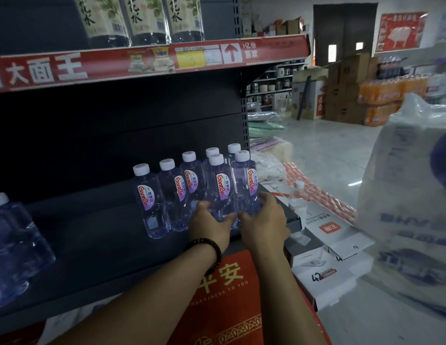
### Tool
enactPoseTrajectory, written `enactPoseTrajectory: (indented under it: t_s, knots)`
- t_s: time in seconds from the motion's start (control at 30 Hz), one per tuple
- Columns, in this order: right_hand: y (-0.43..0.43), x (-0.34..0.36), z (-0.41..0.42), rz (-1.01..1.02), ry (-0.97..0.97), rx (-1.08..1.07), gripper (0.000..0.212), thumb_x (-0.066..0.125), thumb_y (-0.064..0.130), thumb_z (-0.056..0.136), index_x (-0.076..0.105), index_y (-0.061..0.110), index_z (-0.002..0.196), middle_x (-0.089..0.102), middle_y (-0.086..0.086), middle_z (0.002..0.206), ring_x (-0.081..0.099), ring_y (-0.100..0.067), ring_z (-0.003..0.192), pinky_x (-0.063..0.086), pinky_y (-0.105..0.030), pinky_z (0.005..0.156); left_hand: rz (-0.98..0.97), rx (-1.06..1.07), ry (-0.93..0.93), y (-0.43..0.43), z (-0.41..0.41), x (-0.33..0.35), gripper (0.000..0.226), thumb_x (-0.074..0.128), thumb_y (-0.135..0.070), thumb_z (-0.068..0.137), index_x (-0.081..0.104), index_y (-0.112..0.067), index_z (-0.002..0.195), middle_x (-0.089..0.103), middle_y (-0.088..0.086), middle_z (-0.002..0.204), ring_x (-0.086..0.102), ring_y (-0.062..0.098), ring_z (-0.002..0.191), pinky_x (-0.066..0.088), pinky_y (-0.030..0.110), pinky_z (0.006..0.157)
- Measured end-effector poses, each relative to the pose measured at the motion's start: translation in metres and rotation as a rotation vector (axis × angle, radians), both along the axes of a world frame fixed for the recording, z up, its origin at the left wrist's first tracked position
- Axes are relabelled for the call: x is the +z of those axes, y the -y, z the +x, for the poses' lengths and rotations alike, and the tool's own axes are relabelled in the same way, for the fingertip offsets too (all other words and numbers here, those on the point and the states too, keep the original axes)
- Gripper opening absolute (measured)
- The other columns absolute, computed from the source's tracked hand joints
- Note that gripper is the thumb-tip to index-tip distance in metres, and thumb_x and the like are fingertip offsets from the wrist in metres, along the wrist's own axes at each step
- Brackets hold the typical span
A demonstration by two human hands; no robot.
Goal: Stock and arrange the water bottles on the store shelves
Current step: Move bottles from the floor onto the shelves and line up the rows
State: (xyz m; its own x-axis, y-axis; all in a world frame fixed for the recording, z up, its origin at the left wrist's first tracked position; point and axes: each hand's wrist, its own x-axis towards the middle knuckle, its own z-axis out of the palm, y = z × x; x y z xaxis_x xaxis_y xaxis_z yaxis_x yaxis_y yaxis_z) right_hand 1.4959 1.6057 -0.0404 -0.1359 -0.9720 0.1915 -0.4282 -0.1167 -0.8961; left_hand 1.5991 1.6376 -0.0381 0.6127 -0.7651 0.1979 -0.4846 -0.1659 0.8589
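Clear white-capped Ganten water bottles (218, 188)

- Water bottles (218, 192) under both hands: clear glossy plastic, white caps.
- Shelf (92, 235) left of the hands: dark matt metal.
- Sack (403, 195) right of them: crinkled translucent plastic.

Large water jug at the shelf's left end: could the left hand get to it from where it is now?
Probably yes. The left hand rests on small Ganten bottles; bare shelf lies between it and the jug.
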Motion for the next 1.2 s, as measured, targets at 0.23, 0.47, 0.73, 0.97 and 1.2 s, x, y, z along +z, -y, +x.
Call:
enactPoseTrajectory:
  t_s: [0.23, 0.47, 0.73, 0.97, 1.2]
  knots:
    - [-0.043, 0.032, 0.029, -0.288, 0.089, -0.061, 0.038, 0.072, 0.022, 0.088, 0.048, 0.028, 0.117, 0.053, 0.002, 0.116, 0.059, -0.022, 0.103, 0.056, -0.047, 0.088, 0.025, -0.105, 0.016, -0.07, 0.034, 0.011, 0.036, 0.078, -0.03, 0.093, 0.053, -0.035, 0.119, 0.061, -0.017, 0.12, 0.061, 0.004, 0.105, 0.048, 0.021, 0.079]
    - [-0.117, 0.048, 0.118, -0.161, 0.084, 0.566, 0.015, 0.068, 0.017, 0.096, 0.061, 0.03, 0.1, 0.069, 0.007, 0.085, 0.066, -0.01, 0.078, 0.054, -0.028, 0.072, 0.044, 0.078, -0.066, -0.214, 0.126, 0.019, 0.019, 0.076, -0.013, 0.095, 0.065, -0.027, 0.103, 0.066, -0.004, 0.108, 0.065, 0.013, 0.101, 0.056, 0.033, 0.096]
    - [-0.195, 0.021, 0.226, 0.046, 0.109, 0.883, 0.019, 0.076, 0.021, 0.094, 0.064, 0.033, 0.102, 0.071, 0.003, 0.098, 0.069, -0.014, 0.092, 0.048, -0.012, 0.074, -0.122, 0.384, 0.0, -0.293, 0.205, 0.009, 0.028, 0.069, -0.012, 0.097, 0.054, -0.035, 0.098, 0.061, -0.006, 0.096, 0.06, 0.011, 0.082, 0.047, 0.016, 0.062]
    - [-0.217, 0.02, 0.274, 0.01, 0.171, 0.919, 0.032, 0.061, 0.016, 0.102, 0.063, 0.029, 0.13, 0.07, 0.011, 0.115, 0.068, -0.009, 0.109, 0.054, -0.027, 0.094, -0.122, 0.365, -0.141, -0.288, 0.242, 0.007, 0.064, 0.064, -0.011, 0.102, 0.034, -0.026, 0.157, 0.041, -0.012, 0.145, 0.052, 0.014, 0.126, 0.048, 0.035, 0.111]
    - [-0.224, 0.013, 0.284, 0.059, 0.166, 1.005, 0.038, 0.057, 0.011, 0.1, 0.061, 0.046, 0.113, 0.07, 0.022, 0.112, 0.067, 0.003, 0.106, 0.054, -0.019, 0.092, -0.18, 0.305, -0.229, -0.274, 0.256, -0.005, 0.068, 0.066, -0.027, 0.086, 0.047, -0.038, 0.15, 0.055, -0.008, 0.147, 0.057, 0.012, 0.133, 0.05, 0.044, 0.113]
